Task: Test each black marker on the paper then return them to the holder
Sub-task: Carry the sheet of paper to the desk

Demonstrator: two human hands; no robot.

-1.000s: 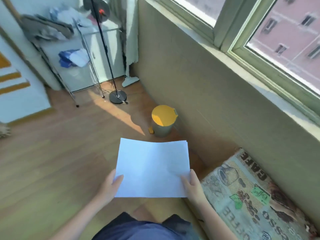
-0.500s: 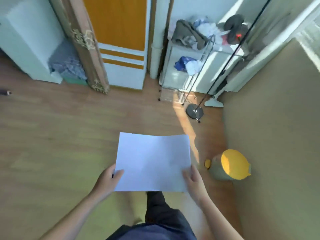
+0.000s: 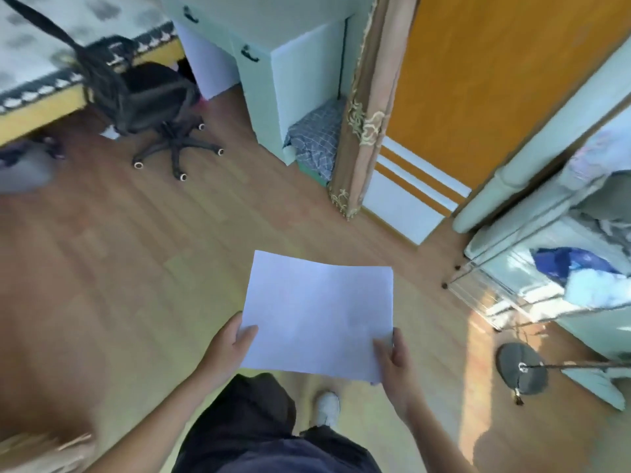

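Two hands carry one blank white paper [image 3: 319, 315] out flat above the wooden floor [image 3: 143, 268], with no marker or holder anywhere in view. The left hand [image 3: 229, 348] pinches the sheet's near left corner, thumb on top and fingers beneath. The right hand [image 3: 392, 356] grips the near right corner the same way, thumb lying on the upper face. Below the paper show dark trousers [image 3: 252, 425] and a white shoe [image 3: 327, 406] on the boards.

Open floor spreads wide ahead and to the left of the sheet. Its far edge is bounded by a black office chair [image 3: 153, 107] on castors, drawn up near a yellow-edged worktop [image 3: 41, 107] at upper left. Right of the chair stands a pale blue cabinet [image 3: 273, 73], then a patterned curtain [image 3: 362, 124] hanging to the floor, then an orange and white wardrobe [image 3: 478, 97]. A checked cloth [image 3: 317, 141] fills the gap between cabinet and curtain.

On the right a wire rack [image 3: 495, 295] stands close to the sheet's right edge, holding blue and white clothing [image 3: 587, 278] on its shelf. Near it a round dark stand base [image 3: 522, 368] sits on the floor in a patch of sun.
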